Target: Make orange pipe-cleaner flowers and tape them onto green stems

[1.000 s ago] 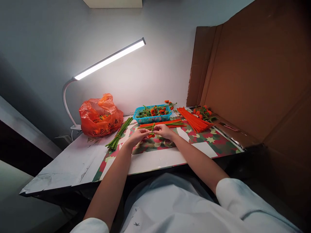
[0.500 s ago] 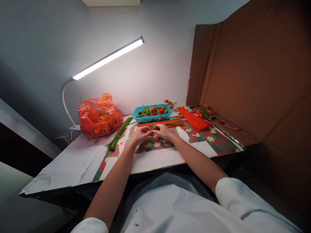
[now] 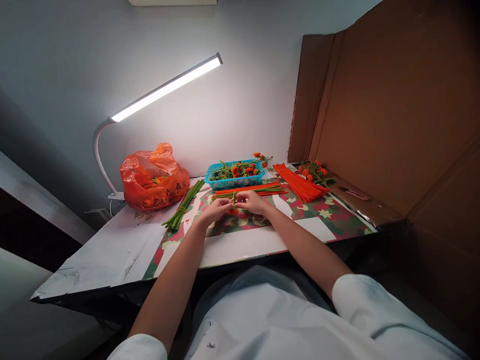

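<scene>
Between my hands is a small orange flower [image 3: 233, 211], head down, with a short green stem [image 3: 234, 198] pointing up. My left hand [image 3: 216, 210] is closed, its fingertips pinching the flower near its base. My right hand [image 3: 252, 202] is closed too, thumb and forefinger pressed together at the green stem. The fingers partly hide where stem and flower meet. Just beyond my hands lie loose orange and green pipe cleaners [image 3: 268, 189] in a row. Behind them stands a blue basket [image 3: 234, 185] filled with orange flowers on green stems.
An orange plastic bag [image 3: 155, 175] and a tied bundle of green pipe cleaners [image 3: 183, 207] are at left. Orange pipe cleaners [image 3: 300, 183] fan out at right, near more flowers [image 3: 313, 171] and a pink-handled cutter [image 3: 354, 193]. A lamp [image 3: 167, 90] and cardboard wall [image 3: 390, 100] flank the table.
My left hand has shifted slightly left and down, opening a small gap between the hands. The green stem and orange flower head now show more clearly.
</scene>
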